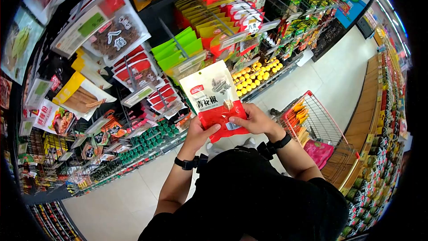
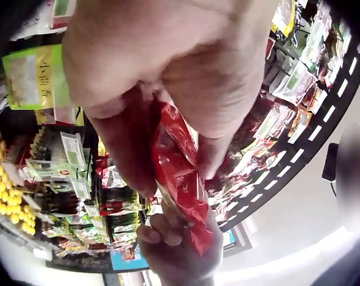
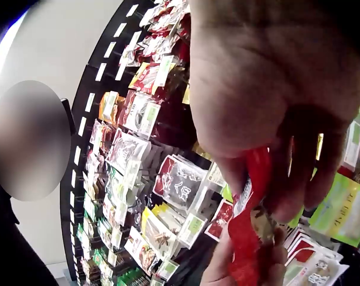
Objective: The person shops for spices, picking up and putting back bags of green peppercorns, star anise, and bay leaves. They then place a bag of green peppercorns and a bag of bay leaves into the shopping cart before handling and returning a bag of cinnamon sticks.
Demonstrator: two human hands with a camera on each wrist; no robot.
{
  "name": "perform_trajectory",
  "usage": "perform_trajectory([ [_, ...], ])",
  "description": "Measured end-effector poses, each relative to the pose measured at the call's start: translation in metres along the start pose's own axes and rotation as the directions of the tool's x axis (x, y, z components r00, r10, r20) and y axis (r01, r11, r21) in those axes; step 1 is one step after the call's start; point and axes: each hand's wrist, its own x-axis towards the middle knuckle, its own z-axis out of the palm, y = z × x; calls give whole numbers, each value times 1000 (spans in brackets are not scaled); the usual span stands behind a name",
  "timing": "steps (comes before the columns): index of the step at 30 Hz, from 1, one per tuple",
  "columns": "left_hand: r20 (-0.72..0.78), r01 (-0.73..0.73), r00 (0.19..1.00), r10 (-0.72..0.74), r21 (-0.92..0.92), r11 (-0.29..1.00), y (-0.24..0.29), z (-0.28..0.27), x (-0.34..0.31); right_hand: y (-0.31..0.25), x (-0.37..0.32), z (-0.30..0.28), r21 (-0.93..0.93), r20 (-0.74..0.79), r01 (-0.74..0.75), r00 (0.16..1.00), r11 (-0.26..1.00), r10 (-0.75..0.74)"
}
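Note:
A white and red spice packet (image 1: 209, 102) with Chinese lettering is held up in front of the body, its printed face toward the head camera. My left hand (image 1: 198, 133) grips its lower left edge, thumb on the front. On the lower right edge, my right hand (image 1: 257, 119) pinches it the same way, fingers behind. Seen from the left wrist, the red packet (image 2: 178, 170) is edge-on and creased between thumb and fingers. In the right wrist view the packet (image 3: 246, 232) runs down from the right hand toward the other hand.
Racks of hanging spice packets (image 1: 118, 35) fill the left and front. Yellow-capped bottles (image 1: 256, 78) line a lower shelf. A wire shopping cart (image 1: 318, 120) holding orange goods and a pink bag (image 1: 318, 151) stands on the right, beside a wooden shelf unit (image 1: 363, 116) with jars.

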Motion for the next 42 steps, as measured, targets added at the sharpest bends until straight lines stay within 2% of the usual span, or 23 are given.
perform_trajectory([
  [5, -98, -25, 995, 31, 64, 998, 7, -11, -12, -8, 10, 17, 20, 37, -91, 995, 996, 90],
  [8, -99, -53, 992, 79, 241, 969, 10, -22, -21, -9, 11, 21, 74, 89, -81, 993, 994, 74],
  [10, -65, -90, 992, 105, 196, 976, 20, -19, -28, -7, 13, 24, 107, 152, -73, 987, 992, 56],
  [11, -44, -115, 991, 128, 219, 969, 32, -15, -33, -25, 13, 24, 121, 190, -99, 979, 988, 75],
  [12, -9, -137, 990, 143, 239, 961, 45, -11, -39, -37, 13, 25, 130, 214, -60, 976, 990, 31],
  [14, -33, -147, 987, 155, 180, 973, 79, 8, -59, -73, 7, 26, 76, 261, -8, 965, 997, -13],
  [16, 46, -257, 965, 259, 375, 891, 102, 12, -81, -124, 0, 25, 0, 331, 197, 925, 980, -186],
  [17, 171, -325, 945, 279, 394, 859, 116, 14, -93, -132, -4, 25, -118, 362, 409, 866, 905, -344],
  [18, 375, -526, 841, 391, 391, 756, 119, 10, -91, -155, 0, 33, -81, 328, 538, 809, 839, -488],
  [19, 555, -703, 682, 477, 315, 638, 123, 5, -88, -148, 6, 37, 168, 404, 564, 709, 808, -579],
  [20, 567, -725, 617, 546, 140, 674, 140, 14, -86, -142, 10, 42, 408, 440, 537, 593, 738, -674],
  [21, 574, -725, 547, 610, -40, 688, 158, 22, -84, -149, 13, 48, 444, 427, 562, 552, 698, -716],
  [22, 574, -706, 509, 641, -148, 693, 179, 36, -79, -159, 14, 53, 473, 410, 587, 513, 657, -754],
  [24, 654, -733, 427, 625, -154, 662, 188, 37, -78, -173, 18, 55, 486, 416, 620, 456, 616, -787],
  [26, 679, -727, 445, 584, -106, 678, 181, 37, -85, -178, 18, 54, 488, 449, 618, 428, 617, -784],
  [29, 650, -795, 345, 677, -181, 579, 188, 43, -74, -174, 18, 57, 512, 429, 627, 406, 587, -807],
  [32, 652, -772, 367, 663, -185, 609, 185, 44, -73, -173, 18, 55, 513, 445, 614, 407, 600, -797],
  [35, 657, -784, 336, 675, -203, 587, 185, 44, -68, -172, 18, 53, 509, 432, 627, 407, 590, -805],
  [38, 678, -754, 373, 634, -176, 632, 183, 41, -66, -163, 15, 53, 507, 405, 610, 454, 608, -793],
  [40, 680, -748, 453, 576, -62, 660, 170, 32, -66, -156, 13, 43, 434, 436, 566, 548, 700, -714],
  [41, 689, -764, 464, 557, -7, 645, 174, 29, -61, -149, 11, 37, 370, 438, 564, 595, 738, -674],
  [42, 594, -776, 544, 592, 88, 625, 163, 28, -61, -131, 6, 31, 203, 393, 535, 723, 820, -568],
])
